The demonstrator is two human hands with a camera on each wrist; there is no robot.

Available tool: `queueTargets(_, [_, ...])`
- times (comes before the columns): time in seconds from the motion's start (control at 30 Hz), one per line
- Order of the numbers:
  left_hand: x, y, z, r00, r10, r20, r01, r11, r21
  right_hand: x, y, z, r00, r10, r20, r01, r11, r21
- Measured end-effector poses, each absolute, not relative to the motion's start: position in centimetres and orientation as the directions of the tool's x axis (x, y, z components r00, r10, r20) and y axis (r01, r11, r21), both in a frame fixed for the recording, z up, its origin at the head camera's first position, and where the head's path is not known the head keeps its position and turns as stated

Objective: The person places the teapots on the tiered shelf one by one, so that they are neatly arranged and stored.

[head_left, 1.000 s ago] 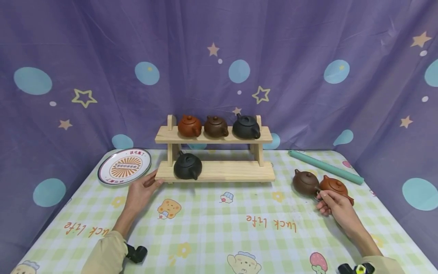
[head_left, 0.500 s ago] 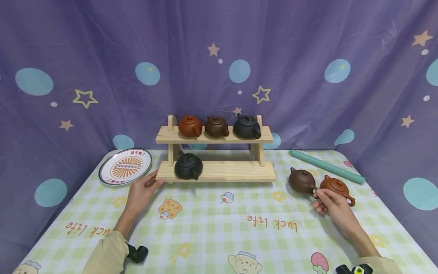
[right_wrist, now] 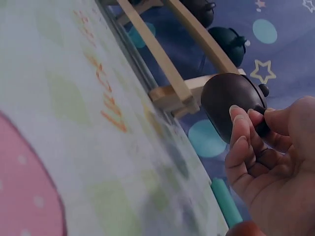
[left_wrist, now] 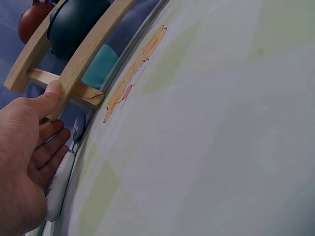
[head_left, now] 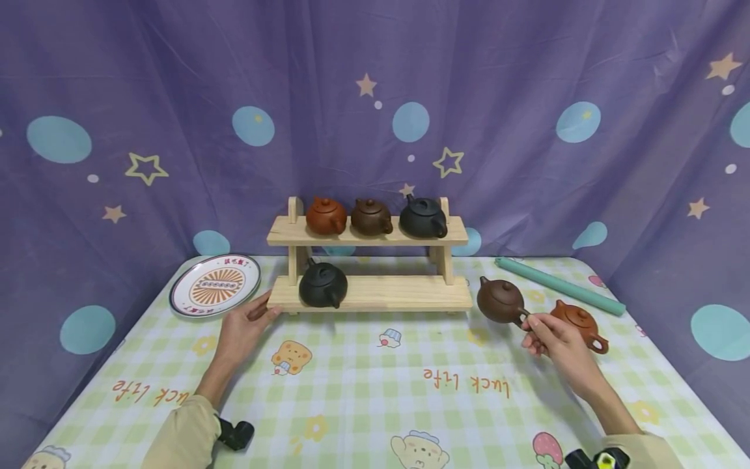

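Note:
My right hand (head_left: 559,348) pinches the handle of a dark brown teapot (head_left: 500,301), which is held off the table right of the wooden shelf rack (head_left: 404,301). In the right wrist view, the thumb and fingers close on the handle of this teapot (right_wrist: 224,101). My left hand (head_left: 241,332) holds the left end of the lower shelf, thumb on top and fingers below, as the left wrist view shows. A black teapot (head_left: 323,285) stands on that lower shelf, towards its left. Just beyond my right hand sits an orange-brown teapot (head_left: 577,320) on the table.
On the upper shelf stand a reddish teapot (head_left: 326,216), a brown teapot (head_left: 370,217) and a black teapot (head_left: 423,217). A patterned plate (head_left: 181,296) lies left of the rack. A green rolled tube (head_left: 559,285) lies at the back right. A purple curtain (head_left: 328,71) hangs behind.
My right hand has raised the dark brown teapot and carried it left towards the rack, away from the orange-brown teapot. The left hand stays at the shelf end.

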State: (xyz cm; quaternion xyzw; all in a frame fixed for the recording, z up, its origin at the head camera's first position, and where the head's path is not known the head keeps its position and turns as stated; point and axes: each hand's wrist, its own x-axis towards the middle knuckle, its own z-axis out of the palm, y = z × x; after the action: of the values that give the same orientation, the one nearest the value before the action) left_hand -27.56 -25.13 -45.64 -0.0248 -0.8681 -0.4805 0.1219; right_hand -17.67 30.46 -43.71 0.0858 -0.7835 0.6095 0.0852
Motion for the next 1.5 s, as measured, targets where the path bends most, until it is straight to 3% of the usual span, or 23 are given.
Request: queueTargets(1.5, [-27.7, -25.2, -45.8, -0.971, -0.077, 0.226, 0.148, 0.547, 0.824, -22.1, 22.2, -42.7, -0.972, -0.189, 0.140, -0.170, 0.158, -0.973])
